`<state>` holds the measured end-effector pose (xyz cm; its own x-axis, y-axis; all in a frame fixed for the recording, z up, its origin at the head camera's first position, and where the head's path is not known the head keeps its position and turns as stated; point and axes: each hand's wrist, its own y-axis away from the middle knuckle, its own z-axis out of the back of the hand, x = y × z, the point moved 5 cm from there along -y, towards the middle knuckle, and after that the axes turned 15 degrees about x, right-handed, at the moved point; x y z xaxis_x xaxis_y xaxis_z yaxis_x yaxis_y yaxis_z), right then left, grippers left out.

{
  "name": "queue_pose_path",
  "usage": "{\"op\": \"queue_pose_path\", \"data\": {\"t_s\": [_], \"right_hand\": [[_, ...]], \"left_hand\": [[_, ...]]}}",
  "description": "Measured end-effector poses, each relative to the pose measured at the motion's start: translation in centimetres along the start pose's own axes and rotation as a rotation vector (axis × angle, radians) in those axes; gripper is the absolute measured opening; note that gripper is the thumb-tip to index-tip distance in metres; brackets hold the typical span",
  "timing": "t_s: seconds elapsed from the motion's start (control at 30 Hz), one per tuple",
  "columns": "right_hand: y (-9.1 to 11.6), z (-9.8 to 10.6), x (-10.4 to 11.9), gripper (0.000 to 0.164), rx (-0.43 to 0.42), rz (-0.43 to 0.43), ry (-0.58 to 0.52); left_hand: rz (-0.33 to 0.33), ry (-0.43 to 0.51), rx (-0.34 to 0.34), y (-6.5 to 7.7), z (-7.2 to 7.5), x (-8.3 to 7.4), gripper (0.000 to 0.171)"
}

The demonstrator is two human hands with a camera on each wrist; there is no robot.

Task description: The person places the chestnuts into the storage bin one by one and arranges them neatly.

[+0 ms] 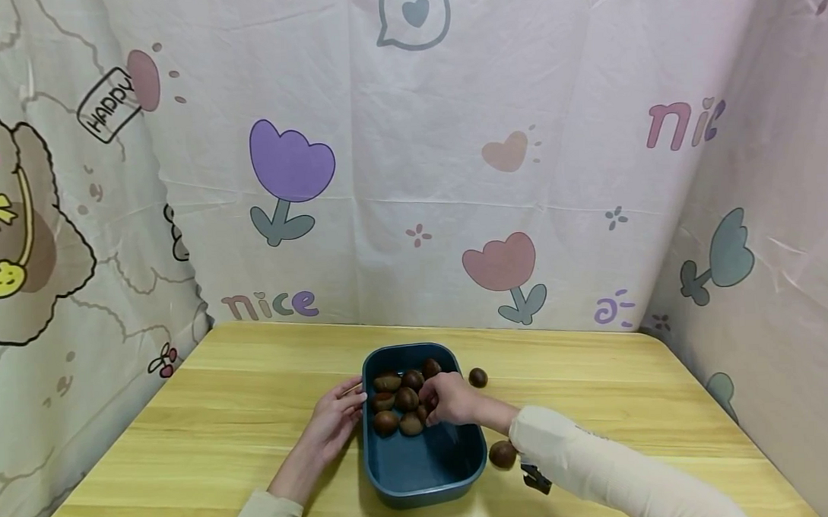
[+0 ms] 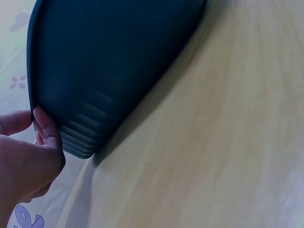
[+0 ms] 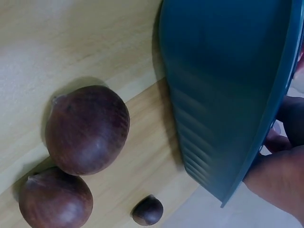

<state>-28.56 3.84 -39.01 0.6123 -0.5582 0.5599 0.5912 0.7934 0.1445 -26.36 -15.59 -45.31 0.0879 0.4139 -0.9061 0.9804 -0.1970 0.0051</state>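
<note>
A deep blue rectangular container (image 1: 428, 471) stands on the table, with several brown chestnuts (image 1: 407, 399) grouped in its far half. My left hand (image 1: 334, 421) is at its left side, and in the left wrist view the thumb and a finger (image 2: 47, 128) pinch the rim. Reaching over the right wall, my right hand (image 1: 451, 398) has its fingers curled down among the chestnuts and pinches one, mostly covered by the fingers. The container's wall hides those fingertips in the right wrist view.
Loose chestnuts lie on the wooden table (image 1: 255, 416) right of the container: one small chestnut (image 1: 478, 378) farther back, and one larger chestnut (image 1: 503, 455) by the right sleeve. A third chestnut (image 3: 56, 198) shows in the right wrist view. Printed cloth (image 1: 411, 175) hangs behind the table.
</note>
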Motion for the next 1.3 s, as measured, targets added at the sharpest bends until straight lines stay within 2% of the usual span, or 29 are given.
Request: {"op": "queue_pose_path", "data": {"t_s": [0.33,0.53,0.73,0.9,1.13,1.3], "right_hand": [[0.7,1.1,0.0,0.026,-0.027,0.004,-0.038],[1.5,3.1,-1.0,0.026,-0.131,-0.031,-0.112],[2.7,5.1,-3.6,0.027,-0.255,-0.106,-0.256],[3.4,5.8,-6.1,0.025,-0.31,-0.17,-0.287],[3.7,5.7,-8.9,0.028,-0.295,-0.21,-0.296],[3.6,5.0,-10.9,0.034,-0.291,-0.287,-0.359]], "left_hand": [[0.017,0.001,-0.004,-0.1,0.1,0.0,0.044],[0.02,0.003,-0.008,-0.1,0.0,0.0,0.043],[0.023,0.002,-0.005,-0.1,0.0,-0.1,0.044],[0.022,0.002,-0.008,0.0,0.0,-0.1,0.044],[0.02,0.004,0.0,0.0,0.1,-0.1,0.044],[0.017,0.022,0.001,0.0,0.0,0.0,0.043]]}}
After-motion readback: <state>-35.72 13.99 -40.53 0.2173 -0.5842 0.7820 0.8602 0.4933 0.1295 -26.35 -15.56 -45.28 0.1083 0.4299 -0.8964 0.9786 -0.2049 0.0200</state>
